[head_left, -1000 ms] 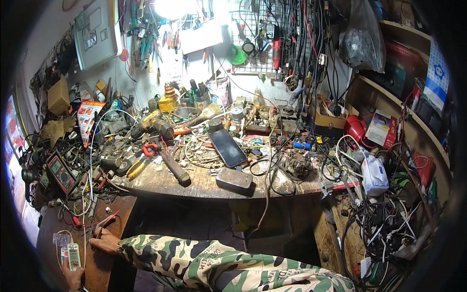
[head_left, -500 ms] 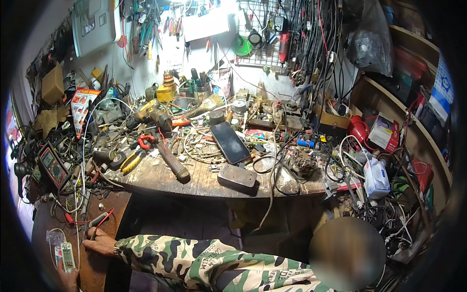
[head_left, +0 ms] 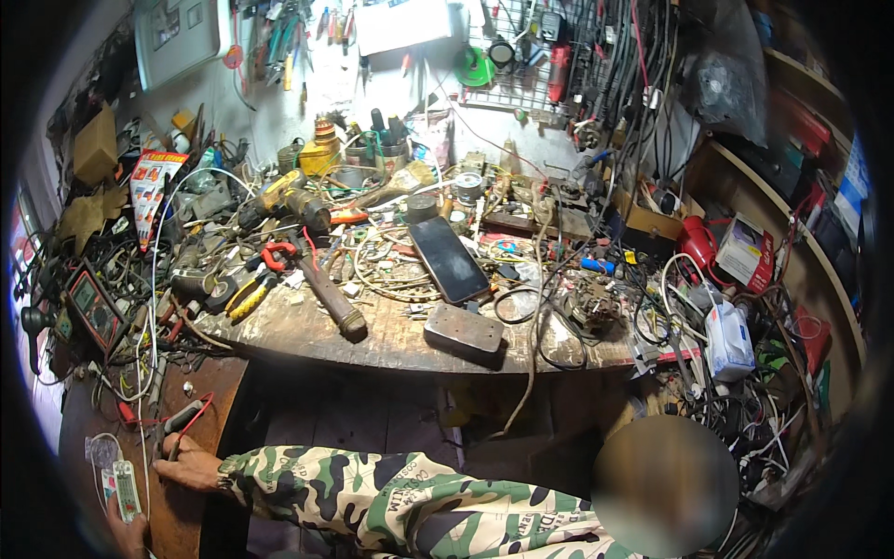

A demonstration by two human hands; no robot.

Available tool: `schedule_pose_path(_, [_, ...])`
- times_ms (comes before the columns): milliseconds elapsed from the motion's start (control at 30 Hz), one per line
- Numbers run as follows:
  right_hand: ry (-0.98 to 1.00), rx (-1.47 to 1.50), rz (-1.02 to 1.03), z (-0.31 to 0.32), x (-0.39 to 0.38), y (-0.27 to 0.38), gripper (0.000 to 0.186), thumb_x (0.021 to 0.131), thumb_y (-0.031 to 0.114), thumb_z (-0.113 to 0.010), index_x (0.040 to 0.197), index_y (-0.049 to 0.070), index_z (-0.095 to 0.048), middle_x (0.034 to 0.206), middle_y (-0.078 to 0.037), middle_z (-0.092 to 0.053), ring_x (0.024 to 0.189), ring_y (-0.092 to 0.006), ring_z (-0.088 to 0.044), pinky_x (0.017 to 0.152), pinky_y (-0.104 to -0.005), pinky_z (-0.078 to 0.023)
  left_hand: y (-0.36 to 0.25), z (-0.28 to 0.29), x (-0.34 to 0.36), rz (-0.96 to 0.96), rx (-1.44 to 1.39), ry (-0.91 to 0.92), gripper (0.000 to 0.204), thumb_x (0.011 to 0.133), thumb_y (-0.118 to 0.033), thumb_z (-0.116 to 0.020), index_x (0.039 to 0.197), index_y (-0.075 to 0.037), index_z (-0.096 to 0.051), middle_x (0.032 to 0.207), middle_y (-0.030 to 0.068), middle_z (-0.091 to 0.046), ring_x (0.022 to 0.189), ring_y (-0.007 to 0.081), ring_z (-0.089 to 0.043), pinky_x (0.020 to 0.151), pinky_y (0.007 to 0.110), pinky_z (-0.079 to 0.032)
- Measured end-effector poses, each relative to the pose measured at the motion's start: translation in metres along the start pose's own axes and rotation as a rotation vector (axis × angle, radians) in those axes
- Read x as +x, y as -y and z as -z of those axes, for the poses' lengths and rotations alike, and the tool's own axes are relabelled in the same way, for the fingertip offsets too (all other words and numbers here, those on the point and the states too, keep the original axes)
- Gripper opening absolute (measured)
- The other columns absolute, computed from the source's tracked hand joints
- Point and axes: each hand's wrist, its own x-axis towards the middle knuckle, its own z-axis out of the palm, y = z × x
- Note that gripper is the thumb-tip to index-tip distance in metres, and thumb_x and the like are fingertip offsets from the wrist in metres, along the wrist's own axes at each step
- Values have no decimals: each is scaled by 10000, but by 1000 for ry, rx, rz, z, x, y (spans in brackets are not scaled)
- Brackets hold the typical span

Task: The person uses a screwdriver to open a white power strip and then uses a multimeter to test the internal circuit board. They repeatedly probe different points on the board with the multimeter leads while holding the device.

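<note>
At the lower left, my left hand (head_left: pixel 128 531) has its fingers closed round a small pale rectangular device (head_left: pixel 126 486) with a white cable (head_left: pixel 97 470) beside it. My right hand (head_left: pixel 194 464), at the end of a camouflage sleeve (head_left: pixel 372 494) reaching across from the right, is just to its right. Its fingers pinch a thin dark stick-like piece (head_left: pixel 174 449), perhaps a test probe; a red lead (head_left: pixel 207 403) runs down to that hand. A grey handle (head_left: pixel 183 415) lies right above the fingers. Both hands are over a brown tabletop (head_left: pixel 177 526).
A multimeter (head_left: pixel 96 306) leans among tangled cables at the left. Across the cluttered wooden bench (head_left: pixel 279 326) lie a black phone (head_left: pixel 448 261), a metal block (head_left: pixel 464 331), a hammer (head_left: pixel 333 303) and yellow-handled pliers (head_left: pixel 250 296). A blurred round patch (head_left: pixel 666 494) covers the lower right.
The whole view has shifted slightly. My right hand sits a little further left, closer to the pale device; both hands keep their hold.
</note>
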Motion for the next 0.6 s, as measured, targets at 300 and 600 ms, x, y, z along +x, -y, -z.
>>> schedule_pose_path(300, [7,120,-147,33,-24,46,263,899,281,-677,961,26,-659,847,-57,-635,822,-148,-579,737,-320,-478,-60,-9,-13,-9,-512,108,725,657,-156,-834,1277,46,-518,1131,96,-616,1034,181,-576,933,327,-461])
schedule_pose_path(600, [70,146,-293,5,23,105,265,900,239,-650,791,-2,-662,656,-39,-601,583,-110,-543,522,-271,-420,-35,-19,-20,-36,-674,-196,712,666,-136,-816,1278,31,-493,1095,121,-637,1010,178,-603,903,325,-482])
